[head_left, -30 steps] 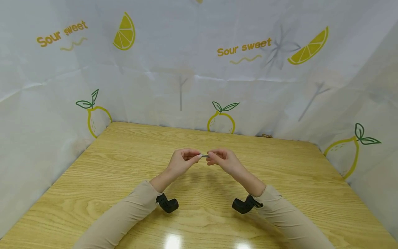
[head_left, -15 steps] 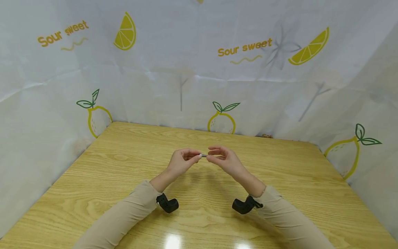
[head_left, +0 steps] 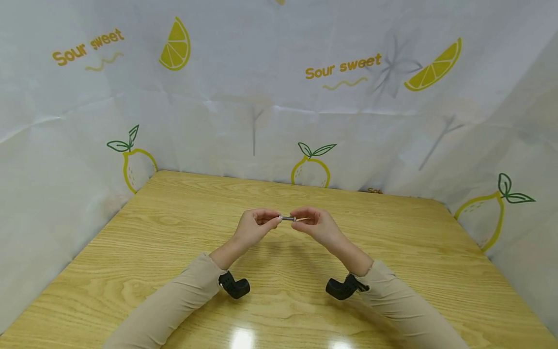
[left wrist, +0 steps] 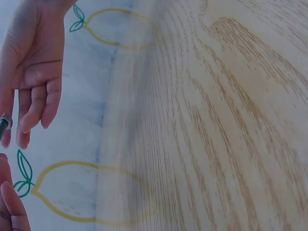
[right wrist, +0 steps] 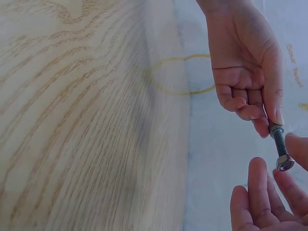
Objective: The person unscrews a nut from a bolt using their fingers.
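Note:
A metal bolt (head_left: pixel 287 218) spans the gap between the two hands, held level above the table. My left hand (head_left: pixel 255 225) pinches one end of it between thumb and fingertips, which partly hide that end. In the right wrist view the threaded shank (right wrist: pixel 279 142) shows, with a hex nut (right wrist: pixel 285 163) at the far end. My right hand (head_left: pixel 316 224) has its thumb and index finger on either side of the nut, while its other fingers stay loosely extended. The left wrist view catches just the nut end (left wrist: pixel 5 119) of the bolt at its left edge.
The hands are over a wood-grain table (head_left: pixel 279 300). White cloth (head_left: pixel 244 131) printed with lemons hangs behind it and along both sides. Black wrist mounts (head_left: pixel 235 285) jut inward below both sleeves.
The right fingers covered the bolt's end, then spread apart, and now come back together with the nut visible between them. The left hand keeps its pinch almost unmoved.

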Motion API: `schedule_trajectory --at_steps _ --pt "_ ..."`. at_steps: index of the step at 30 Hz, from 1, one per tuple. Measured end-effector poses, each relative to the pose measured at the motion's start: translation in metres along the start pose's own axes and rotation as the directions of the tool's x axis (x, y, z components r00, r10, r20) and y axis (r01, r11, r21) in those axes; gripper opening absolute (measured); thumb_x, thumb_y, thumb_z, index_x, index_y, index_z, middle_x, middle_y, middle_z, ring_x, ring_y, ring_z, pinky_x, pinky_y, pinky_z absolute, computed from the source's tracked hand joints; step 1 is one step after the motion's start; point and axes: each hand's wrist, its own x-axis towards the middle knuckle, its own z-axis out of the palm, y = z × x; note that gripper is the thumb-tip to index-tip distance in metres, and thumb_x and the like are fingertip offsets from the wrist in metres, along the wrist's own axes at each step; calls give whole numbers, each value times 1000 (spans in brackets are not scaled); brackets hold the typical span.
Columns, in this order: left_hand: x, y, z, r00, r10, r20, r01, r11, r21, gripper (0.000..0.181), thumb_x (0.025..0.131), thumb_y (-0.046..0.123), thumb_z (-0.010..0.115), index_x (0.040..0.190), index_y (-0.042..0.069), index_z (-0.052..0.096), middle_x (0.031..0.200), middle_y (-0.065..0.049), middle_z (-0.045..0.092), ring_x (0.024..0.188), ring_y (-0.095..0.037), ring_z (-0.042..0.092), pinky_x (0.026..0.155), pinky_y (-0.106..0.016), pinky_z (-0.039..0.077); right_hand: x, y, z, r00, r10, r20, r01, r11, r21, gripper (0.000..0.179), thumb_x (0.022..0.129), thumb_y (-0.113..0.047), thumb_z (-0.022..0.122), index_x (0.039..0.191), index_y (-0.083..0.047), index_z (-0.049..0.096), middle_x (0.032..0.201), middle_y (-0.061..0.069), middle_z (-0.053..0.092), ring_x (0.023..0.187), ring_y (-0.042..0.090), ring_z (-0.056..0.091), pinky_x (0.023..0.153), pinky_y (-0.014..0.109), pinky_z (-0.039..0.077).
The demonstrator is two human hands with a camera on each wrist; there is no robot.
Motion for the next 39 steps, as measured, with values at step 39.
schedule_trajectory --at_steps 39 --pt "0 -1 0 1000 2 -10 -2 1000 1 24 90 16 63 107 1 67 103 -19 67 93 -37 63 82 -50 52 0 0 0 1000 1 23 -2 999 46 33 92 -17 60 118 1 59 116 23 61 100 24 66 98 49 46"
